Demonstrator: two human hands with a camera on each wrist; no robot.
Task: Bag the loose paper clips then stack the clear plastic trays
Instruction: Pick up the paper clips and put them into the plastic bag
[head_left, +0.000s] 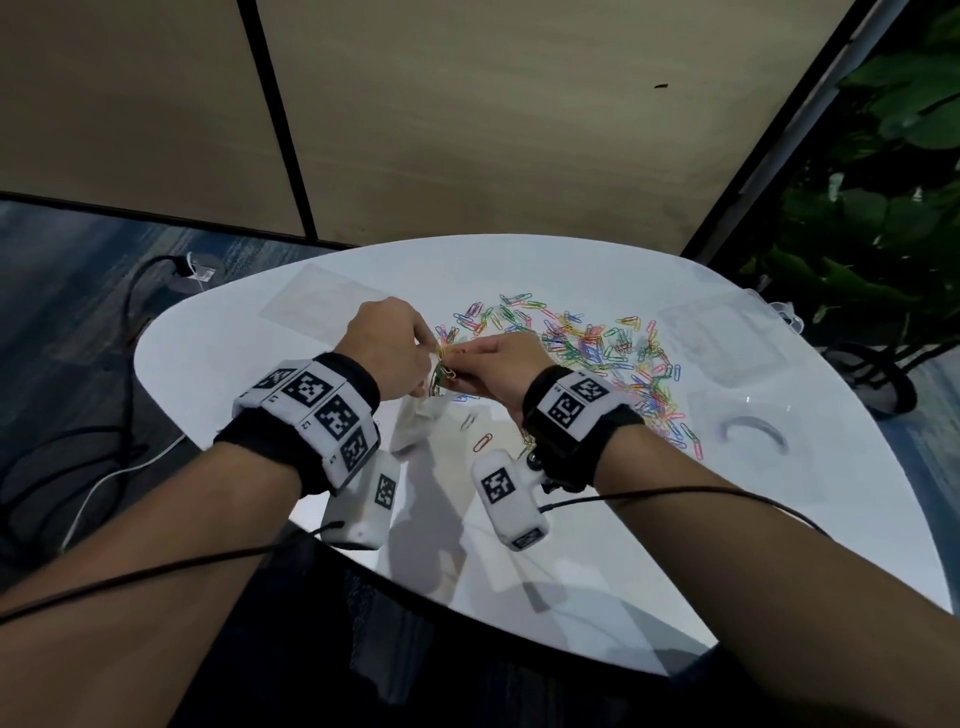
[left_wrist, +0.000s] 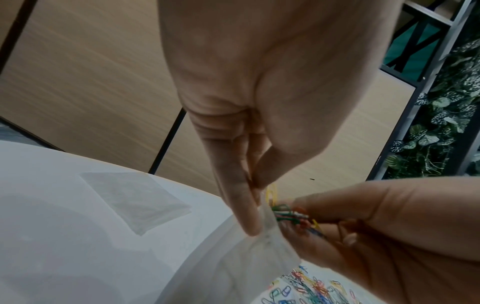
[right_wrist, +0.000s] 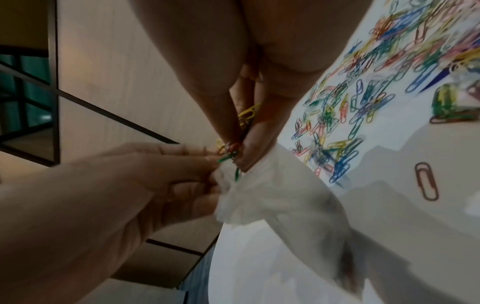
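Head view, loose clips (head_left: 597, 353) by hands, spare bag (head_left: 322, 301) far-left.

A clear plastic bag (head_left: 415, 415) is hanging above the table with its mouth pinched open, and a small bunch of coloured clips (right_wrist: 233, 152) is sitting at that mouth. The loose paper clips (head_left: 597, 353) are lying scattered, multicoloured. Clear plastic trays (head_left: 722, 338), faint and possibly flat, are lying beside them.
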